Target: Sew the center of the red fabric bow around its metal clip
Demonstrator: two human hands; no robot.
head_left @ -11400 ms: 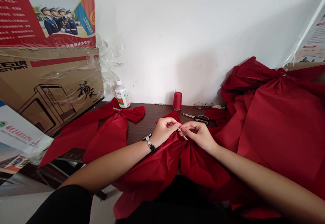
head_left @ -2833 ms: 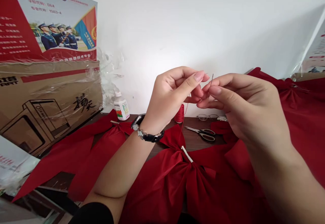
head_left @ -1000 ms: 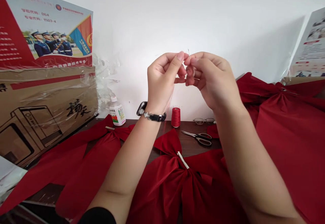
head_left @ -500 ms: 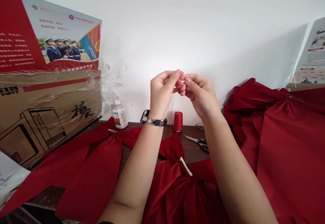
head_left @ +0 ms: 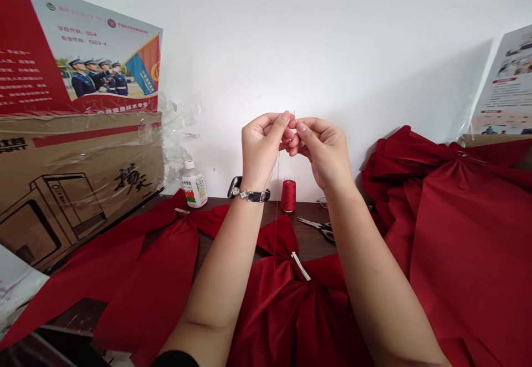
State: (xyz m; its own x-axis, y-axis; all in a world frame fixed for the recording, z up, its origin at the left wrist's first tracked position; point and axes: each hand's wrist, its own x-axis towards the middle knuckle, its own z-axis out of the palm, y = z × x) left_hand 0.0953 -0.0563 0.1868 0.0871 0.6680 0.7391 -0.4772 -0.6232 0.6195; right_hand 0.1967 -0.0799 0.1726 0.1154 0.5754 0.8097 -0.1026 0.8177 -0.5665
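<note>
Both hands are raised in front of the white wall, fingertips almost together. My right hand (head_left: 326, 145) pinches a thin needle (head_left: 295, 116) that points upward. Between the thumb and finger of my left hand (head_left: 264, 137) is a red thread (head_left: 277, 189), its length hanging down toward the cloth. Whether the thread passes through the needle's eye is too small to tell. Below the hands a red cone of thread (head_left: 288, 196) stands on the dark table, with several needles stuck in its top. A red fabric bow (head_left: 286, 300) with a pale clip (head_left: 301, 266) lies between my forearms.
Scissors (head_left: 318, 226) lie beside the right forearm. A white bottle (head_left: 194, 187) stands at the back left, near a large cardboard box (head_left: 83, 173). Another red bow (head_left: 166, 250) lies at left. More red fabric (head_left: 453, 217) is piled at right.
The view has shifted slightly, so everything sits a little further left and up. Both hands keep their pinch on needle and thread, with hardly any movement between them.
</note>
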